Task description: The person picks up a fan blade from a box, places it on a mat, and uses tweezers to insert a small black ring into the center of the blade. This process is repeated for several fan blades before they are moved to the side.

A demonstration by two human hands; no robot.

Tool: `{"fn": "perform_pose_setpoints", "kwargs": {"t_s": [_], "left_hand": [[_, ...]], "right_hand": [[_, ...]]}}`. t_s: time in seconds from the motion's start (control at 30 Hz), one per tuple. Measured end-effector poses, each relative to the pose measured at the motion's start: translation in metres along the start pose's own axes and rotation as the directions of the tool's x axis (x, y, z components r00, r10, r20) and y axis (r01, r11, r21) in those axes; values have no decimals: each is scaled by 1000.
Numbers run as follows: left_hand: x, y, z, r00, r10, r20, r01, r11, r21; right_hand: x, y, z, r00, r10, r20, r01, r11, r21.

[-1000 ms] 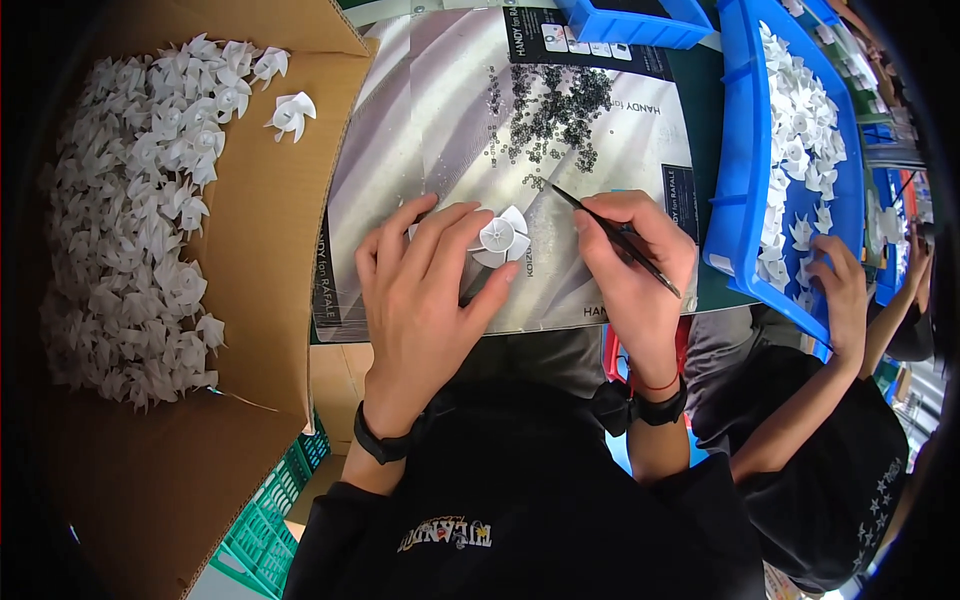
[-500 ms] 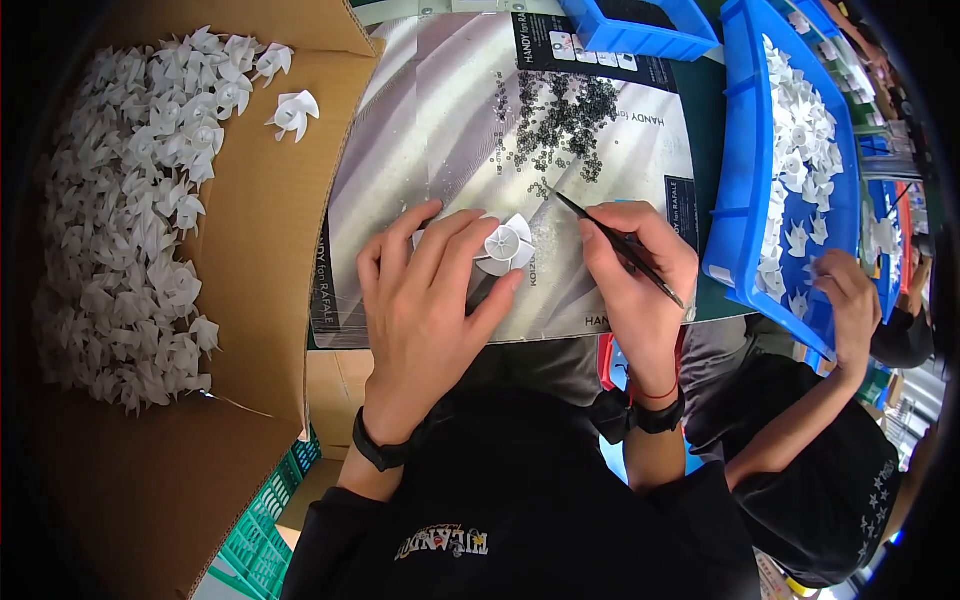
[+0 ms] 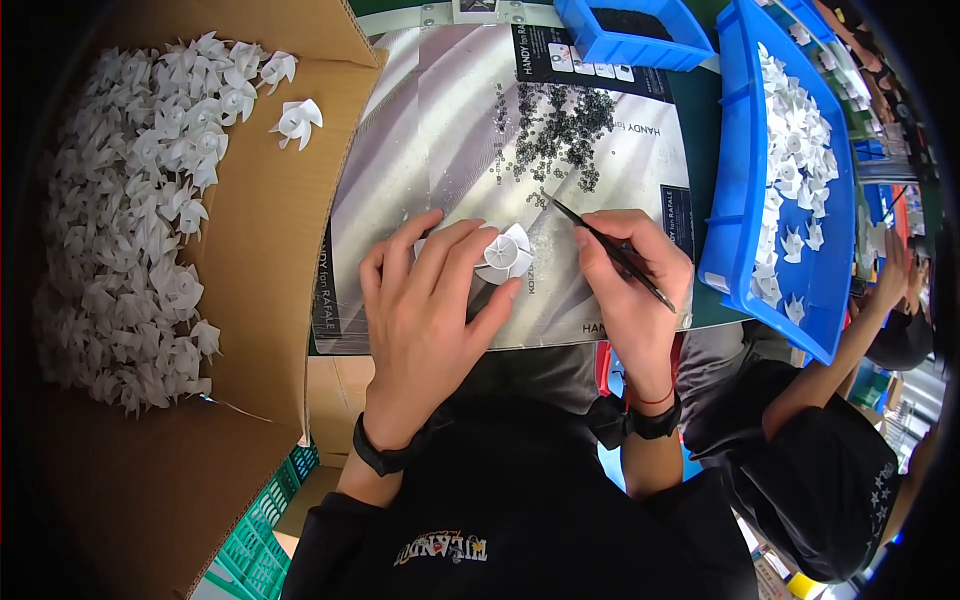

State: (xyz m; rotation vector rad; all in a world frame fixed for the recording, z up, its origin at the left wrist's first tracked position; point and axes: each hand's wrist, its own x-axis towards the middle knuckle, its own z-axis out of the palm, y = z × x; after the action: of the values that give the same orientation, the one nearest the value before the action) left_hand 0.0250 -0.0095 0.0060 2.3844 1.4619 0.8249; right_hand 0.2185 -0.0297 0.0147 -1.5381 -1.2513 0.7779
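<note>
On the mat in front of me lies a white plastic fan wheel [image 3: 503, 254] with curved blades and a round hub facing up. My left hand [image 3: 425, 285] steadies it, index finger over its left side and thumb near its lower edge; part of the wheel is hidden under the fingers. Black tweezers [image 3: 610, 248] are pinched in my right hand [image 3: 640, 275]. Their tips point up and left, at a few loose rings beside the pile of small dark rings [image 3: 560, 125]. Whether the tips grip a ring is too small to tell.
A cardboard box [image 3: 285, 190] full of white fan wheels stands at the left. To the right, a blue bin [image 3: 740, 170] holds more of them. A smaller blue tray [image 3: 640, 50] with dark contents sits at the far edge. A co-worker's arm [image 3: 830, 370] is at the right.
The co-worker's hand has moved out of the blue bin, up and to the right. My hands, the tweezers and the fan wheel are nearly unmoved; the view has shifted slightly.
</note>
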Motion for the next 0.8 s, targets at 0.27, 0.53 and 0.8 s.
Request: {"fn": "perform_pose_setpoints", "kwargs": {"t_s": [0.27, 0.53, 0.8], "left_hand": [[-1, 0, 1, 1000, 2, -7, -2, 1000, 1], [0, -1, 1, 999, 35, -28, -35, 999, 17], [-1, -2, 3, 999, 26, -31, -26, 1000, 11]], "right_hand": [[-3, 2, 2, 1000, 3, -11, -3, 999, 33], [-2, 6, 4, 996, -58, -71, 66, 992, 112], [4, 1, 2, 1000, 23, -14, -23, 1000, 3]]}}
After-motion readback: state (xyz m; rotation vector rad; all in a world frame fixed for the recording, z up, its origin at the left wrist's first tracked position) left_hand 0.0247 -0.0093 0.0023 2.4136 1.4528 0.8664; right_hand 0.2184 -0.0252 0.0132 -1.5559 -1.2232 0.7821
